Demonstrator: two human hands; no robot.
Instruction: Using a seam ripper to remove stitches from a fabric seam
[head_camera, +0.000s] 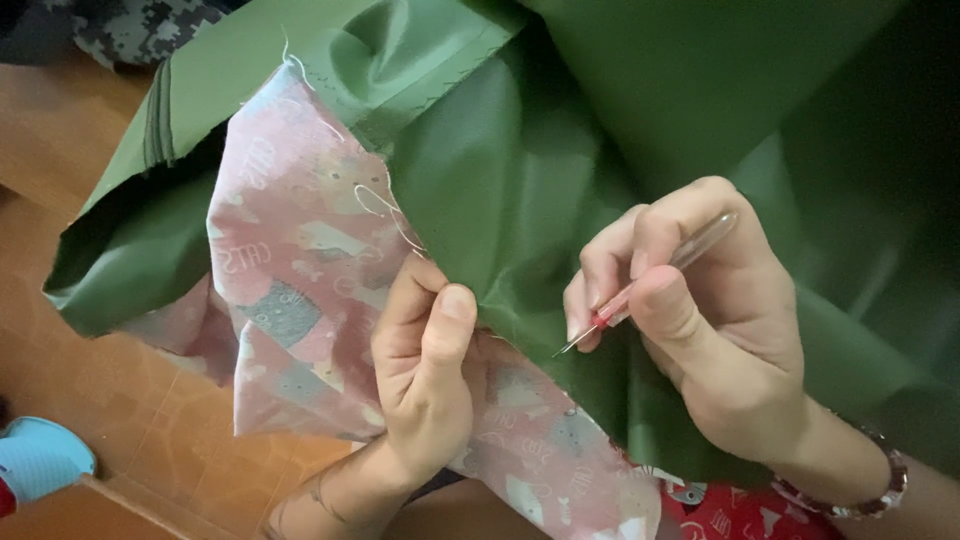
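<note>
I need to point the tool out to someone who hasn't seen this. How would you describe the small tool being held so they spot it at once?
Start at the big green fabric filling the upper part of the picture, then find the right hand resting on it. Pinched in its fingers is the seam ripper: a thin clear handle with a red collar and a fine metal tip, the only hard, slim thing among the cloth.

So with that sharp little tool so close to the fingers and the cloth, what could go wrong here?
1. The seam ripper in the right hand points toward the left hand, which pinches the seam nearby; a slip could prick the thumb.
2. Its tip lies on the green fabric, so it might snag or cut the cloth instead of a stitch.
3. Loose threads trail over the pink fabric; tugging them could pucker it.
</note>
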